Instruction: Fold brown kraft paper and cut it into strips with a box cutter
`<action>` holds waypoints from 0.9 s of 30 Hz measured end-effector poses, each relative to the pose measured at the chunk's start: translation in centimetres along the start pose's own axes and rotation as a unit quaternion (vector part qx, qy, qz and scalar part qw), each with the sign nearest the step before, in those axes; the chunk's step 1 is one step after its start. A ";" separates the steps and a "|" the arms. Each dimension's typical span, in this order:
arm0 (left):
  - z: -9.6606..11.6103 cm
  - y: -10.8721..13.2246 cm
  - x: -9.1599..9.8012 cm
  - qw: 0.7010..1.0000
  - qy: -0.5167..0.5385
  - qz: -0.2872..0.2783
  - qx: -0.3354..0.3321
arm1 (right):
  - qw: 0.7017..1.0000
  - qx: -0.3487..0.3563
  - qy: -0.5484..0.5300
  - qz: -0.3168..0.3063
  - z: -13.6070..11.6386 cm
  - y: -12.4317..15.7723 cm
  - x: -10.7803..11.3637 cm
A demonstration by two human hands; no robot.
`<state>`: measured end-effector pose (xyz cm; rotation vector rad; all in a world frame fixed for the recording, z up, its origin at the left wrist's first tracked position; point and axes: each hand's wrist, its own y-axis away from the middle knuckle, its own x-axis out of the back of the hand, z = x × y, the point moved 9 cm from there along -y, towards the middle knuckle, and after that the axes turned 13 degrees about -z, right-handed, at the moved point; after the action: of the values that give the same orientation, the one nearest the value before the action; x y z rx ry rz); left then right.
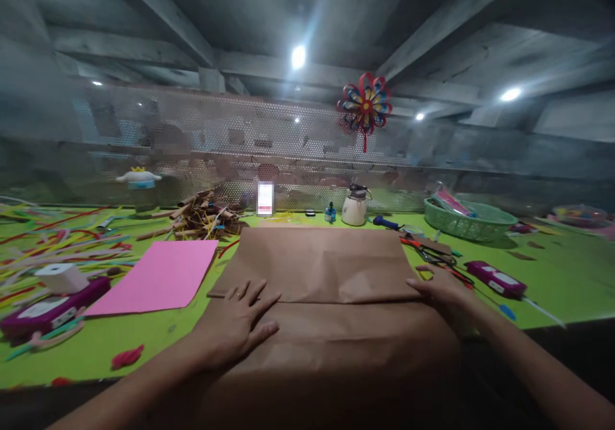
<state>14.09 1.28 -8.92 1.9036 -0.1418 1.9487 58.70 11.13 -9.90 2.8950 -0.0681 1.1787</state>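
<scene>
A large sheet of brown paper (327,263) lies folded across the green table (552,276), its fold edge running left to right at mid-height. My left hand (235,324) rests flat on the lower layer near the left end of the fold, fingers spread. My right hand (439,289) presses on the right end of the fold, fingers stretched toward the paper's edge. Neither hand holds anything.
A pink sheet (158,276) lies left of the brown paper. Further left are a purple tool (48,308) and colored paper strips (52,238). Behind stand a pile of sticks (204,215), a white pot (354,209) and a green basket (468,218). Scissors (432,250) and another purple tool (494,278) lie right.
</scene>
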 end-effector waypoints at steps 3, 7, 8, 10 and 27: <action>-0.4 -0.3 -0.1 1.000 0.005 0.006 0.004 | 0.984 -0.053 -0.163 -0.042 1.6 -0.1 0.0; -0.9 -0.6 -0.3 0.999 0.008 0.034 0.006 | 0.911 -0.102 -0.352 -0.188 0.9 0.4 -2.3; -1.0 -0.7 -0.4 0.999 0.007 0.037 0.004 | 0.892 -0.103 -0.376 -0.227 0.2 0.7 -3.0; -1.2 -0.8 -0.5 0.999 0.004 0.043 0.001 | 0.868 -0.095 -0.404 -0.274 -1.5 1.1 -3.9; -4.8 -7.8 4.1 0.997 -0.052 0.062 -0.001 | 0.956 0.068 -0.258 -0.121 -4.7 -11.3 -3.1</action>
<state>12.42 10.94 -6.83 2.0396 -0.2978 1.9276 53.67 22.63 -8.68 3.1276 0.3632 0.3889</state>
